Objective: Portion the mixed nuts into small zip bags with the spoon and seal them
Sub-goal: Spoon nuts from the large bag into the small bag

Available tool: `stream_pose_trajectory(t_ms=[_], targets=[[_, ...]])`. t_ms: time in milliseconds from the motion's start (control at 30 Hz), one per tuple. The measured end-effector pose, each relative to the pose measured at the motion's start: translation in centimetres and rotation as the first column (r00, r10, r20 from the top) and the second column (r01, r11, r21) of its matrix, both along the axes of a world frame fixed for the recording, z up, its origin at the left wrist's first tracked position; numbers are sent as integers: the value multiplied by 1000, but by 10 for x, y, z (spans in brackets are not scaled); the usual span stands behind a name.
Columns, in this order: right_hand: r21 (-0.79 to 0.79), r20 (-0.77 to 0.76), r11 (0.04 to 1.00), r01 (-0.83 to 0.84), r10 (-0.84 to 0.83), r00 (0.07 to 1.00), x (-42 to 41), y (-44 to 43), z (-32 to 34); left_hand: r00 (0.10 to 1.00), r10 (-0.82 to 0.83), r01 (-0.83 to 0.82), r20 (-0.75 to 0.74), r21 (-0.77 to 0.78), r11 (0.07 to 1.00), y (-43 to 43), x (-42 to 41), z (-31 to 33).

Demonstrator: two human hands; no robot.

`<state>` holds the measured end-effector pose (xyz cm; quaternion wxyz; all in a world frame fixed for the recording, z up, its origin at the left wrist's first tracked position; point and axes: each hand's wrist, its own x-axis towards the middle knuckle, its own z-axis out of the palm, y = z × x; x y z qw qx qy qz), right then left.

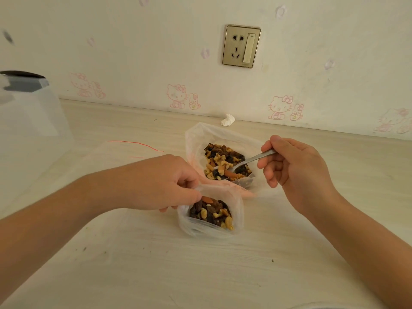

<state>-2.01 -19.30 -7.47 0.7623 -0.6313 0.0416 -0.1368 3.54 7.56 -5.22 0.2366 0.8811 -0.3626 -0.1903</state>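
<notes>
A small clear zip bag (234, 221) stands open on the pale table, partly filled with mixed nuts (211, 214). My left hand (160, 181) pinches its left rim and holds the mouth open. Behind it lies a larger clear bag (196, 139) with a pile of mixed nuts (225, 157) inside. My right hand (292, 166) grips the handle of a metal spoon (249, 160). The spoon's bowl, loaded with nuts, is down in the larger bag's pile.
More empty clear zip bags with red seal lines (136, 143) lie flat to the left of the larger bag. A crumpled white tissue (227, 120) rests by the wall. A translucent container with a dark top (24, 103) stands at the far left. A wall socket (242, 46) is above.
</notes>
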Motion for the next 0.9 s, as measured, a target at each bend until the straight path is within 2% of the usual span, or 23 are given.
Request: stream_pose_trajectory(t_ms=[133, 200, 367, 467, 567, 633, 767, 833, 900], targets=[[4, 52, 998, -55, 55, 997, -7, 7, 3, 999, 32, -32, 14, -4, 999, 1, 2, -1], [-30, 90, 997, -71, 73, 993, -10, 10, 4, 998, 55, -56, -26, -25, 998, 2, 3, -1], [-361, 357, 931, -51, 189, 915, -24, 15, 1, 991, 85, -91, -107, -54, 994, 1, 6, 0], [-437, 444, 899, 0, 216, 870, -28, 15, 1, 989, 79, -88, -122, -65, 994, 0, 5, 1], [-507, 452, 862, 14, 252, 855, -29, 16, 0, 989, 74, -85, -129, -79, 993, 0, 6, 0], [-462, 472, 886, 30, 217, 855, -28, 14, 2, 990, 62, -74, -130, -88, 993, 0, 7, -2], [-293, 473, 949, 117, 37, 881, -23, 5, 7, 991, 37, -49, -125, -87, 995, 2, 10, -3], [-266, 429, 947, 180, -51, 902, -18, 0, 7, 987, 54, -71, -154, -107, 992, 1, 12, -4], [-289, 383, 928, 235, -113, 917, -12, -3, 8, 972, 132, -159, -195, -135, 978, 1, 18, -7]])
